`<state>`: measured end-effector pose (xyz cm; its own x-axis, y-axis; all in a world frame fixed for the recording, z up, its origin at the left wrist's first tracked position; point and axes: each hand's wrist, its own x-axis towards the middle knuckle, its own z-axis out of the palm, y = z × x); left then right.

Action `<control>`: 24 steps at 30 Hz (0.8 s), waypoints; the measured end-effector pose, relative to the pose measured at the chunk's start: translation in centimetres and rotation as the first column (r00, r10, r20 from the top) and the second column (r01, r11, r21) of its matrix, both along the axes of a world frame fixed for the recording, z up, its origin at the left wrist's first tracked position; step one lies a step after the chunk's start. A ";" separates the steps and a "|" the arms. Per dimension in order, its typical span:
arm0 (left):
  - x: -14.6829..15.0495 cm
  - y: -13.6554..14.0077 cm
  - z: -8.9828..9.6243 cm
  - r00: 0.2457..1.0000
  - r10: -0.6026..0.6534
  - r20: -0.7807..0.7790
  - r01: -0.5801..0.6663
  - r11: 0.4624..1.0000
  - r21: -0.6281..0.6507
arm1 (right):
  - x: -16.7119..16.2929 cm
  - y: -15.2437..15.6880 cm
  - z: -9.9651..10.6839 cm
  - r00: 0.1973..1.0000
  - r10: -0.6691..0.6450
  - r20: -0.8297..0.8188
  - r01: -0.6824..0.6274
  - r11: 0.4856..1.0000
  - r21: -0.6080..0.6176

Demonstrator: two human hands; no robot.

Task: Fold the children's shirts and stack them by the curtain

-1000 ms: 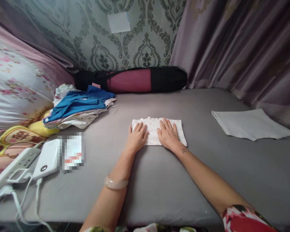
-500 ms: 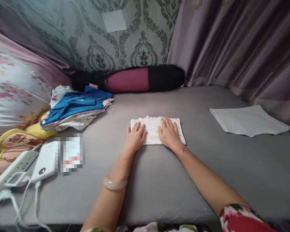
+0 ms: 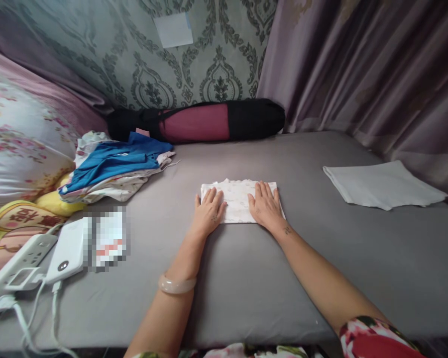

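Evidently to keep it smooth, left hand point(image 3: 208, 211) and right hand point(image 3: 266, 208) rest spread, palms down, on opposite ends of folded cloth point(image 3: 237, 203), gripping nothing.

soft-looking, matt printed cloth point(image 3: 237, 201) on a smooth, matt fabric cover point(image 3: 242, 278); a polished, glossy bangle point(image 3: 177, 285); a smooth plastic power strip point(image 3: 32, 256); a dull fabric bag point(image 3: 194, 123); a satiny, lustrous cloth curtain point(image 3: 343, 74).

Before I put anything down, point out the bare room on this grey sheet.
Bare grey sheet lies between the folded white cloth and the light grey cloth, and from the folded white cloth back to the long bag. The left side is crowded: clothes pile, power strip, white power bank.
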<state>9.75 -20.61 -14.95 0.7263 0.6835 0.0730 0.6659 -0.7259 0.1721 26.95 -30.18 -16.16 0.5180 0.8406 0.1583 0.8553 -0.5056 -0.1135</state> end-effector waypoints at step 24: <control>-0.3 0.8 -0.7 0.991 0.114 0.064 -0.115 0.993 0.018 | 1.5 -0.7 0.5 0.994 -0.113 -0.005 0.112 0.993 -0.021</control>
